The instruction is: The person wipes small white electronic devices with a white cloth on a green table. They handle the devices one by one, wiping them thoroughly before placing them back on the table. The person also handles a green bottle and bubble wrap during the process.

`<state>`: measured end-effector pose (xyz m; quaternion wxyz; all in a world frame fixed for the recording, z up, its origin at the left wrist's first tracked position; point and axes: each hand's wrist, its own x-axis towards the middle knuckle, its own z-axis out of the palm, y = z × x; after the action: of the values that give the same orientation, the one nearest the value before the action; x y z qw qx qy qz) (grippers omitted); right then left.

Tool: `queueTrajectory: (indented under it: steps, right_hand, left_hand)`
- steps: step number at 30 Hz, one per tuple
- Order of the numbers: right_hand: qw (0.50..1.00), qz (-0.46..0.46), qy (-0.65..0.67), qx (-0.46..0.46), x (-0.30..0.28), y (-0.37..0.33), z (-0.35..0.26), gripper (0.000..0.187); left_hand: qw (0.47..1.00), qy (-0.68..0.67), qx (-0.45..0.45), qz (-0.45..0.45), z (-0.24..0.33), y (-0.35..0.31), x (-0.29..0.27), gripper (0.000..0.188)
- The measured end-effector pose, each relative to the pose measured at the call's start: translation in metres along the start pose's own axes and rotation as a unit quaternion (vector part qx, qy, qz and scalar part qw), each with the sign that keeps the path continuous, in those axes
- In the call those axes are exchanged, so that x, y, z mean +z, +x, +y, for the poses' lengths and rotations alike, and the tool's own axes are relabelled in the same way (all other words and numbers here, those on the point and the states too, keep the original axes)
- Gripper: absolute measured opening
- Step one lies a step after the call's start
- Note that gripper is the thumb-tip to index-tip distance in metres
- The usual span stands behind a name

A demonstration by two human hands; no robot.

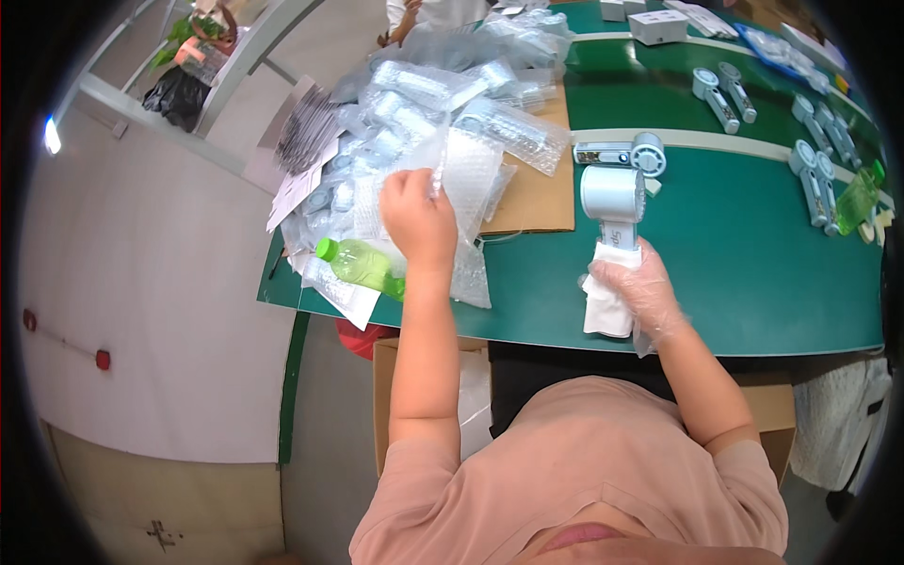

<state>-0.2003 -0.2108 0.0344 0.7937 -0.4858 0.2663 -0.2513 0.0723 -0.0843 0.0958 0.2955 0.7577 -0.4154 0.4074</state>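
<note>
My left hand (419,217), bare, pinches the upper edge of a clear bubble-wrap bag (471,202) that hangs down over the table's near left part. My right hand (645,292), in a thin clear plastic glove, grips a light-blue handheld fan (614,196) by its handle, head upward. A folded white cloth (608,306) lies between that hand and the handle. Just beyond the held fan, a second light-blue fan (617,153) lies on the green table (537,282). Behind my left hand is a heap of bubble-wrapped fans (395,108).
A green-capped bottle (358,266) lies by my left forearm, near a stack of printed sheets (309,132). Cardboard (541,193) lies under the heap. Several fans (723,94) and another green bottle (857,200) are at the right. A person (438,19) is across the table.
</note>
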Motion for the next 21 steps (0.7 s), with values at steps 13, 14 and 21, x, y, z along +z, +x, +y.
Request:
queueTrajectory:
  steps: [13, 14, 21]
  right_hand:
    - [0.978, 0.162, 0.066, -0.111, -0.107, -0.044, -0.017, 0.042]
    - [0.978, 0.163, 0.066, -0.114, -0.112, -0.049, -0.02, 0.041]
    - [0.968, 0.243, -0.049, -0.032, -0.113, -0.072, -0.036, 0.037]
  left_hand:
    - [0.627, -0.677, -0.283, -0.262, 0.129, -0.02, 0.012, 0.019]
    - [0.691, -0.612, -0.29, -0.254, 0.125, -0.025, 0.038, 0.02]
    - [0.975, -0.215, 0.006, -0.054, 0.143, -0.048, 0.076, 0.024]
